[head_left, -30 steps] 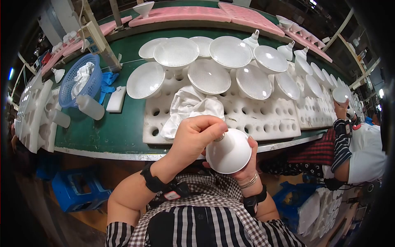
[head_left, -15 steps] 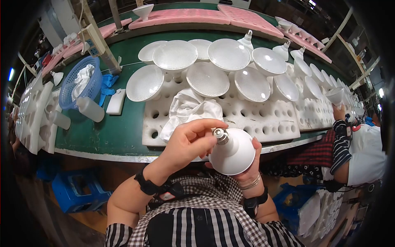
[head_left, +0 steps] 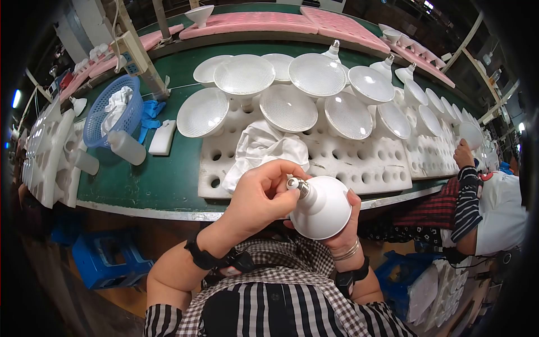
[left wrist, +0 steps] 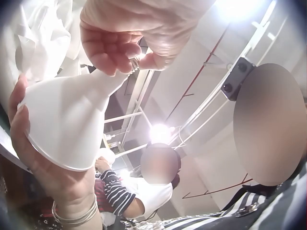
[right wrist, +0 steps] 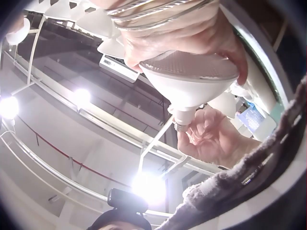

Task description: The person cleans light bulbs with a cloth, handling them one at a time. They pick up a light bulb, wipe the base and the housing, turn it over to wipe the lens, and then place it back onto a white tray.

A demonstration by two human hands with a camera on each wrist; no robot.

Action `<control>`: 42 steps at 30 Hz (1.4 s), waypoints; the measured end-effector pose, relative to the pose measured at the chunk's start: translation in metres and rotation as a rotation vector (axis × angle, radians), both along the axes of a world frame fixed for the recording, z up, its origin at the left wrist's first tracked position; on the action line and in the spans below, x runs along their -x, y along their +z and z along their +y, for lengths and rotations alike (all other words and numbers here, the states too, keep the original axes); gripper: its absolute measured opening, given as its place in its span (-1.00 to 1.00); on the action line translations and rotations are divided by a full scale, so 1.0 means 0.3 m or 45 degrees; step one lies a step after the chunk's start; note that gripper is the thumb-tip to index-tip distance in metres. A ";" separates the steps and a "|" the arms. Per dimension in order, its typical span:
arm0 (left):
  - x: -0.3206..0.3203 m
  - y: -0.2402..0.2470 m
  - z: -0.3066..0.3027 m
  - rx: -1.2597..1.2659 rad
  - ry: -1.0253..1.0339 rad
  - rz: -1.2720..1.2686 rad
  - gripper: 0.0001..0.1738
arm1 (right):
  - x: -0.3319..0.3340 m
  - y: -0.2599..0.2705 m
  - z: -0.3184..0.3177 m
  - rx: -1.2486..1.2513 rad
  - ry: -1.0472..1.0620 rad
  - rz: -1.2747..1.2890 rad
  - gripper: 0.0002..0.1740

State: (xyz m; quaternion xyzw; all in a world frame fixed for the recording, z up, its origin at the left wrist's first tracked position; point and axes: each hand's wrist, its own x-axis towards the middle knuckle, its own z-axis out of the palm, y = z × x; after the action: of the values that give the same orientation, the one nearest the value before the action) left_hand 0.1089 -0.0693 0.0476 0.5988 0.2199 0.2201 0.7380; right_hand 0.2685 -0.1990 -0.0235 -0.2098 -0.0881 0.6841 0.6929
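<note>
A white cone-shaped lamp [head_left: 321, 210] is held in front of the body, its metal screw base tilted up and to the left. My right hand [head_left: 349, 224] grips its wide rim from the right and below; in the right wrist view that hand [right wrist: 192, 38] spans the lens side. With thumb and fingertips my left hand [head_left: 260, 194] pinches the metal base. The left wrist view shows the left hand's [left wrist: 136, 36] curled fingers at the base of the lamp [left wrist: 67, 120]. Behind it a crumpled white cloth [head_left: 264, 149] lies on a white foam tray [head_left: 359, 168].
Several lamps [head_left: 288, 108] stand lens up in the foam tray. At left on the green table are a blue basket [head_left: 131, 115], a blue glove [head_left: 150, 115], a white block [head_left: 162, 138] and white bottles [head_left: 127, 147]. Another person [head_left: 494, 208] sits at right.
The fingers of my left hand moved off the lamp's tip, leaving it in sight, and now close on the side of the base. The lamp shifted slightly right.
</note>
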 end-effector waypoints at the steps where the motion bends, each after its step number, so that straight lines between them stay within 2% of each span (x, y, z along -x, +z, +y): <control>1: 0.002 -0.003 0.001 0.000 0.000 0.000 -0.64 | 0.001 0.000 -0.001 0.019 -0.013 -0.007 0.00; 13: 0.005 -0.025 0.006 0.147 -0.086 -0.176 -0.62 | -0.003 0.001 -0.004 0.028 0.000 -0.002 -0.01; 18: -0.019 -0.018 -0.011 -0.008 0.044 0.004 -0.73 | -0.002 -0.017 -0.005 0.038 -0.002 0.019 -0.02; 21: -0.032 -0.013 -0.016 0.050 0.094 0.020 -0.81 | 0.001 -0.015 -0.008 0.051 -0.005 0.045 -0.03; 24: -0.033 -0.019 -0.002 0.181 0.083 -0.054 -0.86 | -0.003 -0.014 -0.017 0.064 0.008 0.057 -0.03; 28: -0.010 -0.066 0.034 0.102 0.026 -0.132 -0.82 | -0.008 -0.012 -0.020 0.078 0.046 0.088 -0.01; 30: 0.033 -0.092 0.056 -0.450 0.383 -0.099 -0.81 | -0.015 -0.013 -0.024 0.070 0.036 0.094 0.00; 34: 0.222 -0.181 0.252 -1.113 1.074 0.230 -0.82 | -0.022 -0.007 -0.035 0.091 -0.012 0.100 0.02; 35: 0.285 -0.213 0.322 -1.136 1.094 0.258 -0.82 | -0.025 -0.010 -0.036 0.080 0.003 0.118 0.02; 37: 0.398 -0.288 0.442 -1.677 1.232 0.766 -0.82 | -0.027 -0.010 -0.032 0.065 0.019 0.097 0.01; 38: 0.442 -0.314 0.473 -1.686 1.250 0.783 -0.82 | -0.029 -0.014 -0.029 0.058 0.038 0.092 0.01; 40: 0.487 -0.338 0.519 -1.630 1.166 1.147 -0.76 | -0.025 -0.010 -0.025 0.055 0.053 0.100 0.02; 42: 0.492 -0.344 0.554 -1.632 1.141 1.178 -0.70 | -0.023 -0.011 -0.025 0.066 0.049 0.097 0.05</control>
State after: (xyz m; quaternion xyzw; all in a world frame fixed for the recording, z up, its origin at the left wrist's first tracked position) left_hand -0.0388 0.0968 -0.0555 0.7817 0.5419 0.3042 -0.0533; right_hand 0.2754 -0.2066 -0.0267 -0.1998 -0.0479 0.7067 0.6770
